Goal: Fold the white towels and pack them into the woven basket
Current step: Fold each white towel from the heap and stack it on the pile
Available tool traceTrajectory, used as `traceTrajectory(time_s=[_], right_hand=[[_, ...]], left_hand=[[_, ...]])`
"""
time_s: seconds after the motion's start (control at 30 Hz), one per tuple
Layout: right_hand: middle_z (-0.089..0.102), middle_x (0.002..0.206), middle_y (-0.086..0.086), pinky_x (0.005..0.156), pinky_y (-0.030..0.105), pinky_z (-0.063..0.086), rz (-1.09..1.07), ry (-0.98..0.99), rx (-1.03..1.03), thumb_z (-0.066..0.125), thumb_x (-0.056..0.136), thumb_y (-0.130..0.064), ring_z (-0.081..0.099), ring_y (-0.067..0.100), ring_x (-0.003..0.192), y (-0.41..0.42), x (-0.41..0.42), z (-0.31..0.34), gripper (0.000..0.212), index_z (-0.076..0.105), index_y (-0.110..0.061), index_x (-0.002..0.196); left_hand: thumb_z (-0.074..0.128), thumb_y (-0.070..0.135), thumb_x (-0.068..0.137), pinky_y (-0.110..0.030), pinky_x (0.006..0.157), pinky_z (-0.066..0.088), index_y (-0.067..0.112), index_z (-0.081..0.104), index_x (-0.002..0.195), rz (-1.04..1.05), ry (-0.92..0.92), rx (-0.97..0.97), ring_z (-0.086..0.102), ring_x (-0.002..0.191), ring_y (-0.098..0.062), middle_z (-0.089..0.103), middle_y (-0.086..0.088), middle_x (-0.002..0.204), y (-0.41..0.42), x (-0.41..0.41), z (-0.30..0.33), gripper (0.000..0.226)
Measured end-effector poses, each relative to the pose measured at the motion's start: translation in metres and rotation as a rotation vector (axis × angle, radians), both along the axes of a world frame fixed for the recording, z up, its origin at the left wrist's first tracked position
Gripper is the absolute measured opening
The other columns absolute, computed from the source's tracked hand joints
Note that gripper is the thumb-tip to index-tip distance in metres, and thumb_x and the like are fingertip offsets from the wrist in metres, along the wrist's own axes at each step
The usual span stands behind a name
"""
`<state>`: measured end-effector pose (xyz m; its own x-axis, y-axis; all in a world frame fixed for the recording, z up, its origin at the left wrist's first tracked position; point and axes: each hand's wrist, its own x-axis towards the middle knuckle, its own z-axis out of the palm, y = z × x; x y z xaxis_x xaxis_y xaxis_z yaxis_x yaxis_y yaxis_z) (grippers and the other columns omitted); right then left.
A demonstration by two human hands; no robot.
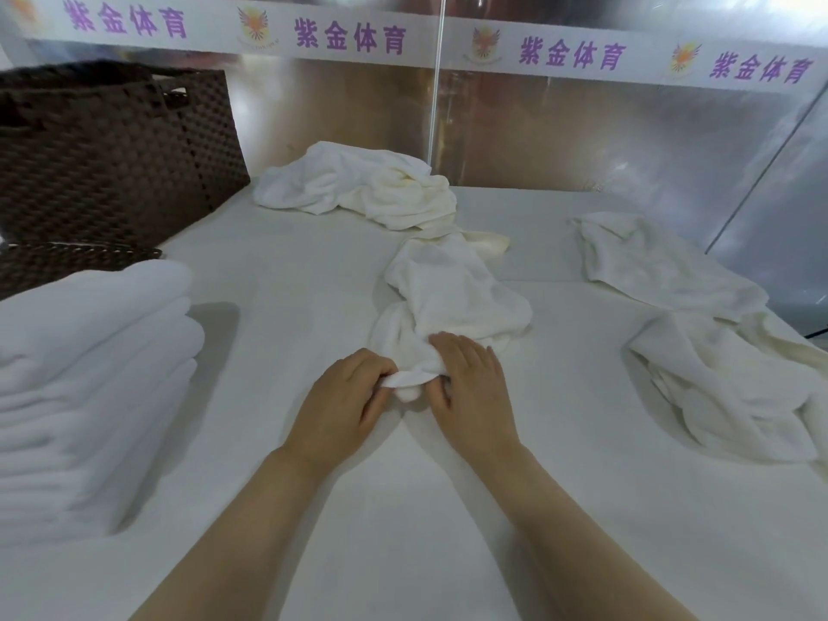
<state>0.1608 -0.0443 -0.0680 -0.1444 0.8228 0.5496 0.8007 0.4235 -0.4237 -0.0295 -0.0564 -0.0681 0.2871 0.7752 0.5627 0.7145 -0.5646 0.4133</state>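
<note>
A crumpled white towel (452, 298) lies stretched across the middle of the white table. My left hand (345, 396) and my right hand (470, 387) sit side by side at its near end, both pinching the bunched edge between them. The dark brown woven basket (112, 145) stands at the back left, its inside hidden from here. A tall stack of folded white towels (89, 383) rests at the left, in front of the basket.
More loose white towels lie about: a heap (363, 186) at the back centre, one spread (658, 262) at the back right, another (735, 383) at the right edge. A dark woven lid or tray (67, 262) lies below the basket. Reflective panels wall the back.
</note>
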Motion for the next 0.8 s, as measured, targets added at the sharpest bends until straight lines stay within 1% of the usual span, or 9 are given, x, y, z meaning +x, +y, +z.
traceTrajectory(time_s=[0.1,0.17,0.27,0.37,0.5,0.57,0.67,0.73,0.8], right_hand=[[0.063,0.111,0.004,0.094,0.047,0.047,-0.02,-0.082,0.132,0.05,0.087,-0.027,0.059,0.026,0.104,0.003,0.007,0.008,0.039,0.059,-0.012,0.122],[0.06,0.103,0.004,0.087,0.044,0.048,0.02,-0.151,0.082,0.055,0.085,-0.029,0.057,0.026,0.095,0.003,0.009,0.012,0.043,0.056,-0.011,0.123],[0.058,0.1,0.005,0.083,0.04,0.048,0.065,-0.174,0.046,0.052,0.082,-0.035,0.054,0.025,0.09,0.0,0.01,0.013,0.049,0.055,-0.01,0.123],[0.059,0.104,0.006,0.082,0.036,0.049,0.039,-0.102,0.134,0.054,0.081,-0.02,0.056,0.025,0.092,-0.001,0.015,0.016,0.04,0.052,-0.011,0.121],[0.059,0.098,0.006,0.079,0.03,0.044,0.01,-0.072,0.265,0.044,0.077,-0.002,0.054,0.022,0.085,0.006,0.033,0.018,0.035,0.047,-0.013,0.109],[0.058,0.097,0.007,0.081,0.034,0.046,-0.015,-0.116,0.315,0.048,0.075,0.004,0.053,0.025,0.087,0.01,0.044,0.017,0.032,0.049,-0.012,0.102],[0.058,0.093,0.01,0.079,0.037,0.045,-0.017,-0.146,0.389,0.054,0.078,0.008,0.052,0.027,0.086,0.006,0.051,0.011,0.02,0.061,-0.008,0.088],[0.058,0.09,0.009,0.079,0.036,0.043,0.079,-0.178,0.405,0.054,0.083,-0.001,0.052,0.025,0.085,-0.002,0.051,0.006,0.017,0.069,-0.009,0.085],[0.059,0.096,0.005,0.084,0.034,0.043,0.173,-0.208,0.299,0.06,0.083,-0.017,0.054,0.024,0.09,-0.009,0.05,0.002,0.016,0.071,-0.012,0.094]], left_hand=[[0.047,0.02,0.092,-0.025,0.062,0.038,0.017,0.057,0.095,0.012,0.024,0.064,0.045,0.07,-0.01,0.051,0.006,0.085,-0.005,0.007,0.005,0.011],[0.046,0.019,0.091,-0.022,0.064,0.038,0.015,0.059,0.095,0.018,-0.024,0.089,0.045,0.072,-0.01,0.053,0.005,0.084,-0.011,0.017,0.012,0.014],[0.048,0.02,0.09,-0.019,0.064,0.036,0.015,0.06,0.096,0.03,-0.056,0.119,0.043,0.072,-0.008,0.052,0.006,0.085,-0.017,0.031,0.022,0.014],[0.051,0.02,0.089,-0.018,0.061,0.037,0.019,0.06,0.097,0.043,-0.05,0.099,0.045,0.071,-0.007,0.052,0.008,0.088,-0.015,0.031,0.025,0.013],[0.059,0.004,0.08,-0.02,0.055,0.036,0.022,0.06,0.1,0.097,0.053,0.043,0.047,0.07,-0.009,0.051,0.011,0.093,-0.008,0.021,0.025,0.027],[0.053,0.014,0.085,-0.02,0.054,0.038,0.025,0.057,0.1,0.096,0.046,-0.004,0.048,0.072,-0.006,0.049,0.014,0.093,-0.008,0.017,0.023,0.019],[0.054,0.02,0.091,-0.021,0.06,0.042,0.027,0.053,0.092,0.102,-0.118,-0.123,0.05,0.076,-0.007,0.051,0.015,0.087,-0.008,0.018,0.019,0.007],[0.057,0.019,0.093,-0.02,0.061,0.039,0.028,0.053,0.087,0.11,-0.245,-0.2,0.05,0.074,-0.013,0.053,0.011,0.081,-0.006,0.021,0.018,0.012],[0.057,0.021,0.095,-0.019,0.06,0.038,0.029,0.054,0.085,0.118,-0.318,-0.239,0.051,0.072,-0.014,0.055,0.008,0.078,-0.006,0.025,0.021,0.013]])
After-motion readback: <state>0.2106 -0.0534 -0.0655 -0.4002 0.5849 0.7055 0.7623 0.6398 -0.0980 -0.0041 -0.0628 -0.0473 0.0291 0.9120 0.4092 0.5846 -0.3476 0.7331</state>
